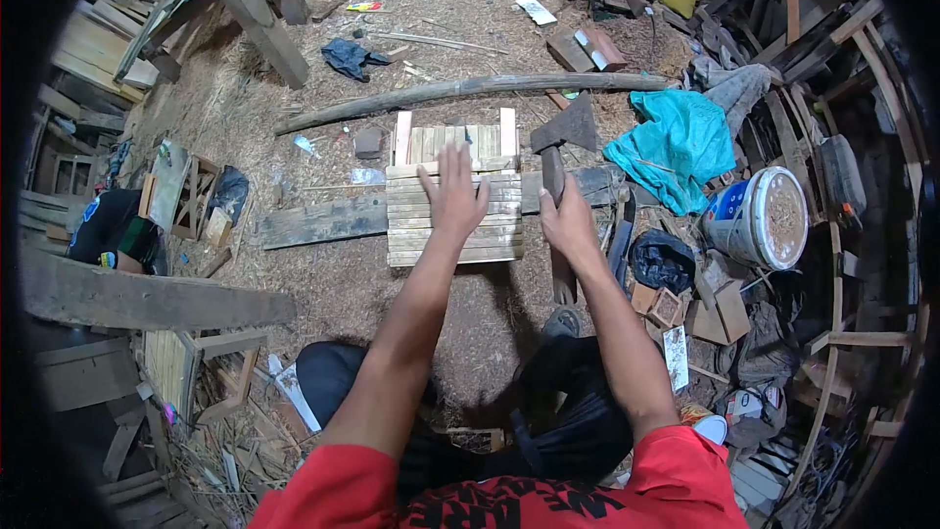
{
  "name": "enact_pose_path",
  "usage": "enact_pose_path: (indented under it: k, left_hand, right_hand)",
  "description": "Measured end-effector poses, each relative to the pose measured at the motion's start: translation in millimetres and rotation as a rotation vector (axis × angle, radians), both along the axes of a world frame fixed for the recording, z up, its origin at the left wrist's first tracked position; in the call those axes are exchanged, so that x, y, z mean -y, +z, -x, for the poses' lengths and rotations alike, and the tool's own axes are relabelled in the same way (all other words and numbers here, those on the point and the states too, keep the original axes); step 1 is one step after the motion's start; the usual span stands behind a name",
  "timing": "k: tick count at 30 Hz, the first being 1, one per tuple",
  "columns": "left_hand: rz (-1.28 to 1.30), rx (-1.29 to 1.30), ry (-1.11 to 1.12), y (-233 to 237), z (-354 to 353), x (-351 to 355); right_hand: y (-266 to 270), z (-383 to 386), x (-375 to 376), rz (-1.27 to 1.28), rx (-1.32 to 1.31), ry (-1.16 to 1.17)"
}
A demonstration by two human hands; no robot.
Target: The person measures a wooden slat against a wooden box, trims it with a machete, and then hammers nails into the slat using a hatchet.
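Littered floor (468,328); slatted panel (485,235) under left hand (454,194).

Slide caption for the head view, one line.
Left hand spread over a pale, slatted wooden panel; right hand gripping a dark-headed, wooden-handled axe.

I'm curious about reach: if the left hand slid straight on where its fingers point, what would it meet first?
The left hand would probably meet the upper slats first, though depth is unclear; beyond them lies the long wooden pole.
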State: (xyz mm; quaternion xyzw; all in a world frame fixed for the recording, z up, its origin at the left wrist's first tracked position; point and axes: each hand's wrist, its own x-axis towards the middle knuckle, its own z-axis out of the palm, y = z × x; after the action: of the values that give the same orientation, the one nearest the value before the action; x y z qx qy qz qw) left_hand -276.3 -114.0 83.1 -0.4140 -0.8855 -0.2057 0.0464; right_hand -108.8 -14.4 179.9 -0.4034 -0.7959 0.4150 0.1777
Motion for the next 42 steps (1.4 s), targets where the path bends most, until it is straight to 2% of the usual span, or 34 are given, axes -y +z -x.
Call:
enact_pose_path:
  k: [4,5,8,12,14,18,21,25,28,31,35,38,39,42]
  left_hand:
    - [0.075,0.056,-0.016,-6.3,-5.9,-5.7]
    - [0.0,-0.001,-0.017,-11.6,-8.5,-3.7]
    - [0.059,-0.054,-0.046,-10.9,-20.4,10.0]
    - [0.056,-0.135,-0.092,-16.0,-35.2,24.3]
    - [0.08,-0.158,-0.105,-16.2,-38.5,28.0]
    - [0.104,-0.086,-0.094,-12.7,-7.3,6.1]
    - [0.12,-0.014,-0.098,-3.1,29.0,-19.4]
    - [0.097,0.001,-0.106,-5.4,23.8,-13.6]
    - [0.077,-0.013,-0.115,-7.8,13.4,-6.4]
    - [0.069,-0.023,-0.117,-6.2,16.9,-11.6]
    - [0.09,-0.018,-0.114,-6.8,24.5,-15.1]
    - [0.115,-0.02,-0.117,-5.9,23.9,-11.6]
    - [0.113,-0.023,-0.119,-6.4,24.2,-12.7]
    - [0.116,-0.023,-0.111,-6.2,24.5,-14.1]
  right_hand:
    - [1.9,-1.0,-3.1,-0.08,0.076,-0.021]
    - [0.3,-3.1,-1.4,-0.137,0.042,-0.025]
    - [-10.5,-6.0,-7.0,-0.058,0.011,0.051]
    - [-23.2,-7.0,-3.2,-0.13,-0.025,0.091]
    - [-26.3,-11.5,4.8,-0.081,-0.015,0.078]
    - [-37.3,-22.9,15.1,-0.085,0.033,0.097]
    - [-38.5,-28.5,14.8,-0.208,-0.049,0.117]
    - [-23.2,-22.5,9.0,-0.08,0.059,0.093]
    - [-32.5,-8.5,3.3,-0.167,-0.04,0.07]
    - [-28.9,1.3,1.8,-0.155,0.087,0.099]
    - [-18.4,13.7,-2.8,-0.136,0.078,0.148]
    - [13.9,22.5,3.0,-0.201,-0.153,0.157]
    - [25.2,24.8,5.5,-0.149,-0.152,0.148]
    - [16.2,36.8,3.9,-0.296,-0.291,0.17]
